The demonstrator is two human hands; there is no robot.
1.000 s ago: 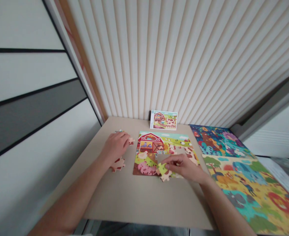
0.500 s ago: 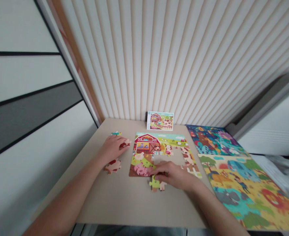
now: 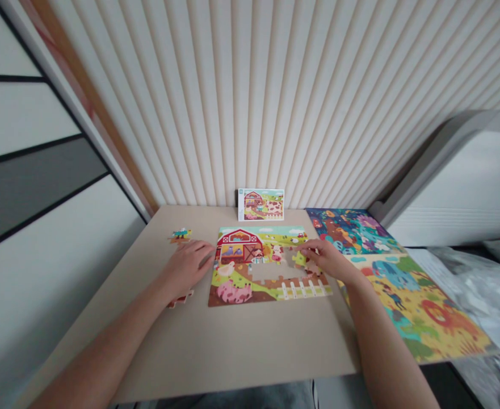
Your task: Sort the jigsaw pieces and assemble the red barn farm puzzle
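A farm jigsaw puzzle point(image 3: 232, 291) lies on the table with a gap in its middle, to the right of the farmer and below the cow's head. My right hand point(image 3: 326, 257) is closed in a pinch on a green puzzle piece point(image 3: 299, 259), held over the right end of that gap. Beside the puzzle's left edge, my left hand point(image 3: 190, 262) lies on the table with its fingers stretched out. Under its wrist, a reddish-brown puzzle piece point(image 3: 182, 299) partly shows. Beyond that hand are loose pieces with a blue and green print point(image 3: 181, 233). What lies beneath the palm is hidden.
A small picture card point(image 3: 261, 205) of the same farm scene stands at the back against the pleated curtain point(image 3: 241, 102). To the right lie a dark-blue animal puzzle point(image 3: 356, 232) and a yellow safari puzzle point(image 3: 428, 312). Crumpled clear plastic point(image 3: 479, 284) is further right.
My right hand has moved from the puzzle's front edge up to the gap's right end, carrying the green piece. The fence strip now shows whole along the front. My view has shifted right.
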